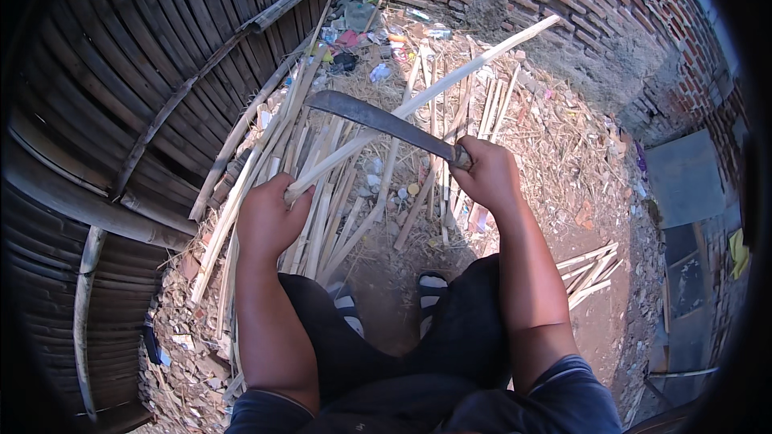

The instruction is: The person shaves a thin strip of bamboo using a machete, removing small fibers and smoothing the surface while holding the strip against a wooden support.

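A long pale strip of split bamboo or wood (450, 83) slants up from lower left to upper right. My left hand (272, 213) is closed round its near end. In my right hand (489, 173) is the handle of a machete (378, 119), its dark, broad blade pointing left. The blade lies across the strip near its middle; whether it touches or passes just above, I cannot tell. Below both hands, several loose pale strips (322, 221) lie on the ground between and beyond my feet.
A dark slatted bamboo wall (153, 56) rises on the left, with a brick wall (579, 0) at the back. Litter (378, 40) and shavings cover the ground. A small pile of strips (591, 269) lies at right. Grey sheets (683, 177) lean beyond it.
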A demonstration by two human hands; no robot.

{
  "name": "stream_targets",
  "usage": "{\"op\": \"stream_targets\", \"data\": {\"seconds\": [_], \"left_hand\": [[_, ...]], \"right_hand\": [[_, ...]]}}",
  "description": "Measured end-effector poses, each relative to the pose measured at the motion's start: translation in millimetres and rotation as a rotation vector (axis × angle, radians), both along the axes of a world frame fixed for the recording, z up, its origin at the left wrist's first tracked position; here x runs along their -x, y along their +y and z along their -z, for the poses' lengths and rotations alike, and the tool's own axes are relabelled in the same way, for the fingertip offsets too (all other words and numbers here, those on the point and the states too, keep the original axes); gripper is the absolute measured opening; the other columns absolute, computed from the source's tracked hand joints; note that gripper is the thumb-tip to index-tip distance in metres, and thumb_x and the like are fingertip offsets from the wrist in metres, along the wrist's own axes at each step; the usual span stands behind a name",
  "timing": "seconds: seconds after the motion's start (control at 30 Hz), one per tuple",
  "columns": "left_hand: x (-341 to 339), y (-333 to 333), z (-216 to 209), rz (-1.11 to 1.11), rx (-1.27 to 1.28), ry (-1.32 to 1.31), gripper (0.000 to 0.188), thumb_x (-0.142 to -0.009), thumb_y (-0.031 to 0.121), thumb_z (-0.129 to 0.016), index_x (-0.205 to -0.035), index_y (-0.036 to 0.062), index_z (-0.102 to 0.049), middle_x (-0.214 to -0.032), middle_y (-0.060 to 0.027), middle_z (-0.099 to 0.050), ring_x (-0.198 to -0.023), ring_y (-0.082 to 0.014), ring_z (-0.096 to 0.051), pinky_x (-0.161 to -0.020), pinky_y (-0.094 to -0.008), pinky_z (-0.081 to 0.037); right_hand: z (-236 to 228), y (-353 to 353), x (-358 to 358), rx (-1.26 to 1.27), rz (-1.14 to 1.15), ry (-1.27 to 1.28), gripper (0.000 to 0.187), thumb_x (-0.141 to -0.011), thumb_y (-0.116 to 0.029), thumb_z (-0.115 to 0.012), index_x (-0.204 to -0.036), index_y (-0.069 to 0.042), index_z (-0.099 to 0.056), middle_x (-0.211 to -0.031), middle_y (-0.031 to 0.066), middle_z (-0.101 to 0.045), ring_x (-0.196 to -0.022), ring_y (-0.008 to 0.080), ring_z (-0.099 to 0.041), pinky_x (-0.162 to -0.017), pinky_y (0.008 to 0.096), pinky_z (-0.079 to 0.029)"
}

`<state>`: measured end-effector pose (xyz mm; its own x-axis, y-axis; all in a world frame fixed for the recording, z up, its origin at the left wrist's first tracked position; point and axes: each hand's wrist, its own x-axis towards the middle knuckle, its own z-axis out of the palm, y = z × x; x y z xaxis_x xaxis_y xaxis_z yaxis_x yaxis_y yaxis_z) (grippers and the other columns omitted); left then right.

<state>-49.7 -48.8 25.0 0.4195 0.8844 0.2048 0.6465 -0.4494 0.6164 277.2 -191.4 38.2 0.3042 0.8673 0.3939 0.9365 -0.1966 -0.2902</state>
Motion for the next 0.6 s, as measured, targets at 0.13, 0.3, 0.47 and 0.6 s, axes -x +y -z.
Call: {"op": "stream_targets", "data": {"seconds": [0.13,0.3,0.47,0.6], "left_hand": [[6.4,0.4,6.8,0.046,-0.082,0.015,0.030,-0.089,0.035,-0.078,-0.093,0.0052,-0.074,-0.070,-0.0187,-0.069,-0.067,-0.0393,-0.069,-0.062,-0.0472,-0.053],[12.2,2.2,0.6,0.011,0.000,0.037,0.030,-0.088,0.034,-0.078,-0.094,0.0052,-0.074,-0.069,-0.0187,-0.068,-0.067,-0.0398,-0.069,-0.062,-0.0474,-0.053],[11.8,6.5,2.9,0.010,-0.014,0.020,0.030,-0.087,0.032,-0.080,-0.094,0.0032,-0.074,-0.069,-0.0187,-0.068,-0.065,-0.0365,-0.069,-0.062,-0.0451,-0.053],[-2.8,-0.3,-1.6,0.007,0.046,0.051,0.029,-0.087,0.028,-0.080,-0.095,0.0001,-0.075,-0.069,-0.0186,-0.069,-0.062,-0.0313,-0.069,-0.062,-0.0410,-0.053]], "right_hand": [[2.1,11.7,25.6,0.062,-0.296,-0.103,0.023,-0.072,-0.018,-0.080,-0.087,-0.009,-0.065,-0.075,0.0130,-0.068,-0.074,0.0375,-0.069,-0.069,0.0506,-0.055],[0.6,5.4,-51.3,-0.152,0.305,0.381,0.024,-0.090,-0.024,-0.079,-0.095,-0.002,-0.070,-0.075,0.0145,-0.072,-0.067,0.0289,-0.070,-0.065,0.0402,-0.052],[1.7,-2.8,-39.8,-0.118,0.279,0.398,0.024,-0.088,-0.024,-0.080,-0.100,-0.003,-0.074,-0.079,0.0134,-0.074,-0.070,0.0261,-0.072,-0.067,0.0384,-0.054],[6.2,2.0,5.8,0.060,-0.131,0.049,0.023,-0.079,-0.021,-0.079,-0.095,-0.009,-0.069,-0.080,0.0156,-0.071,-0.077,0.0393,-0.070,-0.071,0.0478,-0.056]]}}
